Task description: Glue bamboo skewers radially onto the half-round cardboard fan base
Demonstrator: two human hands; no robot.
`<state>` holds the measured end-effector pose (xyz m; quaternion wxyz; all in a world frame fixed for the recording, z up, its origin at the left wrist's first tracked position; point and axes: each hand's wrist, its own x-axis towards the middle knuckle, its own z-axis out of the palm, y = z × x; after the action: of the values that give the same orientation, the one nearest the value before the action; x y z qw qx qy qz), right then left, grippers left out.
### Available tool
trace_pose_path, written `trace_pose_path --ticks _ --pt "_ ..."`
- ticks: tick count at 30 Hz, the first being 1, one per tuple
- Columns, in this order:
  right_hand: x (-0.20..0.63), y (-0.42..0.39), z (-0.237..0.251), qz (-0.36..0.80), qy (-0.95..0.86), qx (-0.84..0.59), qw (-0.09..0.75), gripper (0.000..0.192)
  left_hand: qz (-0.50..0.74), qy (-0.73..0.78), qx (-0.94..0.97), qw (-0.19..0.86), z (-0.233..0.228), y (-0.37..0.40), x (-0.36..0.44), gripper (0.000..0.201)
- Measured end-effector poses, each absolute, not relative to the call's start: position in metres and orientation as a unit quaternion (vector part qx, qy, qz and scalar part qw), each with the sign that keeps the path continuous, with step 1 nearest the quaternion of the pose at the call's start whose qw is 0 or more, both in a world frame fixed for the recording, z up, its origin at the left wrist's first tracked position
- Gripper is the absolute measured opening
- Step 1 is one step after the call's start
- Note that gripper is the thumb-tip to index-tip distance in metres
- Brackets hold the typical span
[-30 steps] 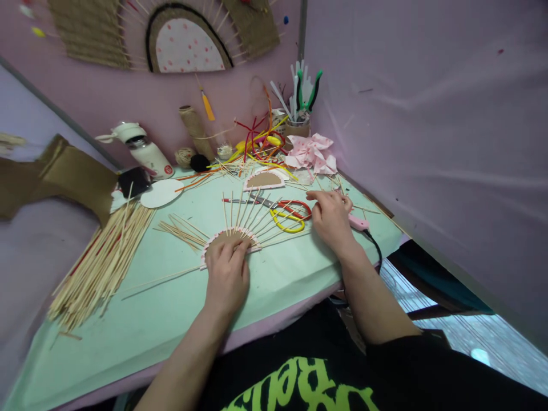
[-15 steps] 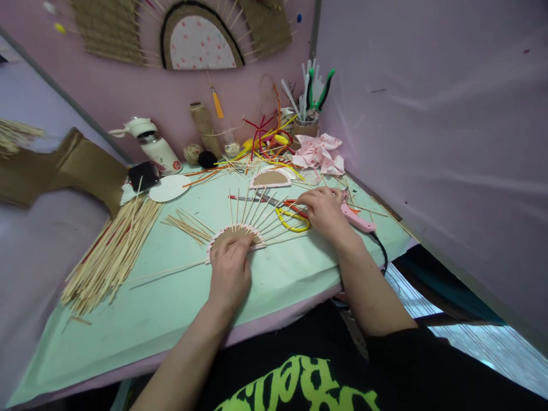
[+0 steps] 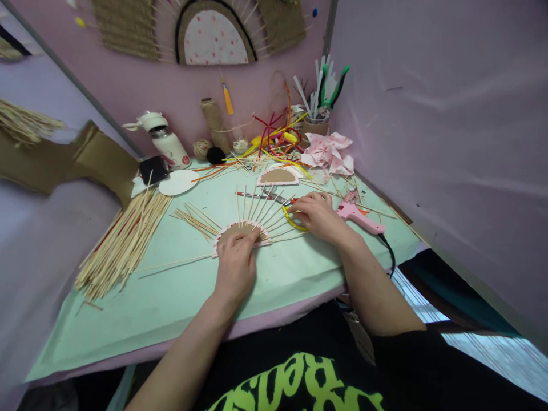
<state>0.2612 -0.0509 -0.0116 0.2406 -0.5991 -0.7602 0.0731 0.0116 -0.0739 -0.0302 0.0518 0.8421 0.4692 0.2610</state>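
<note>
On the table lies a brown cardboard half circle (image 3: 238,230) with a pink-and-white edge and thin wooden sticks (image 3: 260,208) fanning out from it. My left hand (image 3: 237,260) holds it down, thumb and fingers closed at its lower right part. One long stick reaches left from its corner. My right hand (image 3: 319,217) is over the outer ends of the right-hand sticks, fingers bent together; what its fingertips hold is hidden. Partly under that hand are scissors (image 3: 294,220) with yellow handles. A pink glue gun (image 3: 362,217) rests to its right.
A big bundle of sticks (image 3: 124,245) and a smaller pile (image 3: 197,221) lie left. Behind are a white bottle (image 3: 170,145), a white oval (image 3: 178,182), a second half circle (image 3: 278,176), pipe cleaners (image 3: 270,134), crumpled pink cloth (image 3: 329,153) and a pot (image 3: 315,127) holding pliers.
My right hand has shifted left, away from the glue gun and onto the stick ends over the scissors. My left hand stays on the half circle. The whole view has shifted slightly.
</note>
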Motion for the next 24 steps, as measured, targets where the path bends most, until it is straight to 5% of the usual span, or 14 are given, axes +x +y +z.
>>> trace_pose_path --ticks 9,24 --pt "0.285 -0.03 0.022 0.031 -0.752 -0.634 0.178 0.019 0.252 0.477 0.84 0.056 -0.029 -0.073 0.012 0.05" --pt "0.29 -0.029 0.006 0.096 -0.781 -0.603 0.132 0.031 0.256 0.467 0.845 0.038 -0.03 -0.073 0.012 0.048"
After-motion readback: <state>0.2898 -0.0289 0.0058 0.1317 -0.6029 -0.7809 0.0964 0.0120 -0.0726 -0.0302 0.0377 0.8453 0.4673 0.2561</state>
